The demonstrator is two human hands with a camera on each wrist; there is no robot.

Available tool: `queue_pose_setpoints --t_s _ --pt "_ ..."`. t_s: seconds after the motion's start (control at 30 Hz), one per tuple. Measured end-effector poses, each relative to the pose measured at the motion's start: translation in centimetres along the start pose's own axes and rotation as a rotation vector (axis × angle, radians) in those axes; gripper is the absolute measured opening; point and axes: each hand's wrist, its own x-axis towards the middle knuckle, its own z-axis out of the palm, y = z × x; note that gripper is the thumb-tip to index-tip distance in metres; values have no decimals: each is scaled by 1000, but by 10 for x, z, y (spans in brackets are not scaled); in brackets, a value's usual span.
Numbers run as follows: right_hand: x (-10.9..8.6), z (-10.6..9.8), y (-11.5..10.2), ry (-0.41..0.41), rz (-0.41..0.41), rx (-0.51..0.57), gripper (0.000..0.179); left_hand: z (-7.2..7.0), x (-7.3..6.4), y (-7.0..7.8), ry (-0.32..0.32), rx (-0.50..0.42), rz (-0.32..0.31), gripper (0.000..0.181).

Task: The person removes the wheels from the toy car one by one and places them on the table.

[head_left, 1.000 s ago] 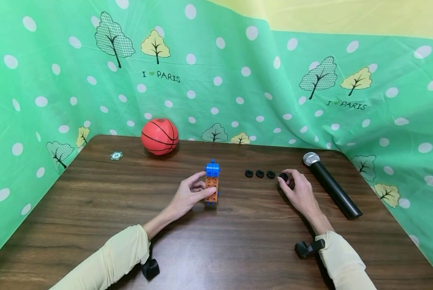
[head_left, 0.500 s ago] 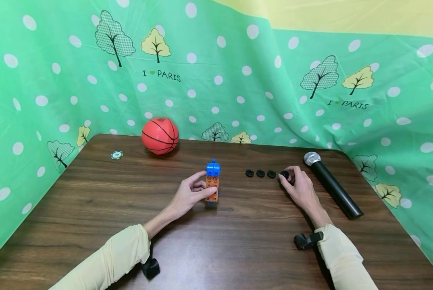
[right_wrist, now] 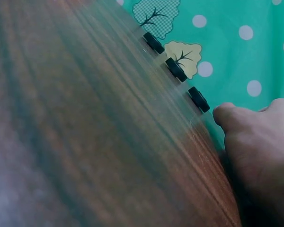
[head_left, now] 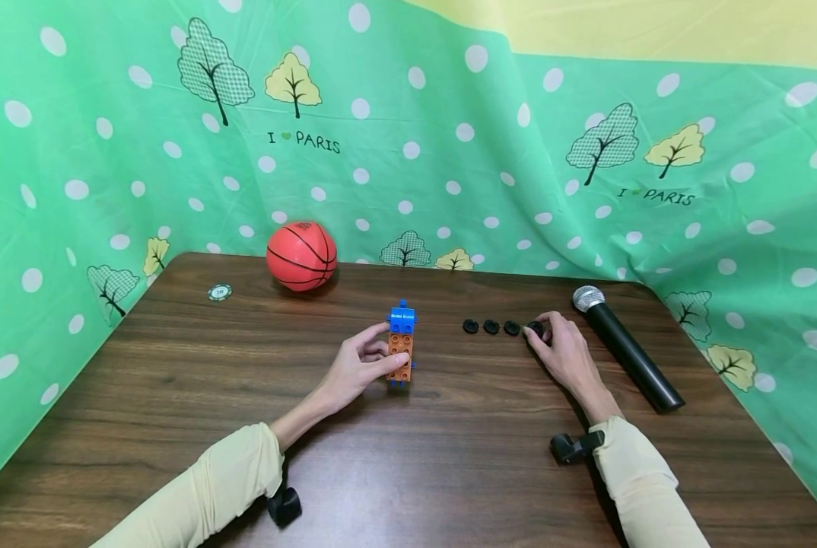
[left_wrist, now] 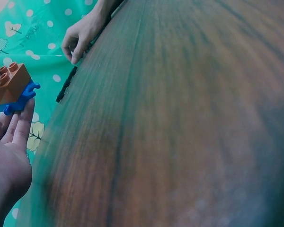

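My left hand (head_left: 347, 374) grips a toy block car body (head_left: 402, 323) above the table, thumb across its orange studded bricks and fingers at the side and below. One end of the body is blue, and blue pegs stick out of it. From the left wrist, its orange bricks (left_wrist: 15, 81) show over a blue base (left_wrist: 23, 99). Over to the right, my right hand (head_left: 567, 356) pinches a small black toy wheel (head_left: 534, 328), which the fingers partly cover. That wheel ends a row with three more black wheels (head_left: 491, 327); in the right wrist view those wheels (right_wrist: 175, 69) lie beside my thumb.
A black microphone (head_left: 627, 350) with a silver head lies right of my right hand. At the back left stand a red toy basketball (head_left: 302, 256) and, flat on the wood, a poker chip (head_left: 220, 292). A green patterned cloth (head_left: 408, 183) hangs behind the brown table (head_left: 422, 472).
My right hand has shifted very slightly away from me, its fingers staying at the last wheel. The left hand and the car body have kept their place.
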Motion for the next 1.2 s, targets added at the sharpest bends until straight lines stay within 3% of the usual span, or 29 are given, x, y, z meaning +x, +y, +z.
queue_pose_setpoints --t_s 0.63,0.83,0.93,1.03,1.2 --pt "-1 1 3 -14 -3 -17 28 1 0 0 -2 -7 -8 68" --pt "0 -2 -2 73 15 21 26 1 0 1 11 7 2 67" --pt "1 -3 -10 158 -53 80 19 1 -1 2 6 25 6 66" --pt "1 -2 -26 208 -185 152 15 0 -2 3 -15 31 4 67" --pt "-4 3 -67 179 -406 258 21 0 -2 2 -71 35 12 66"
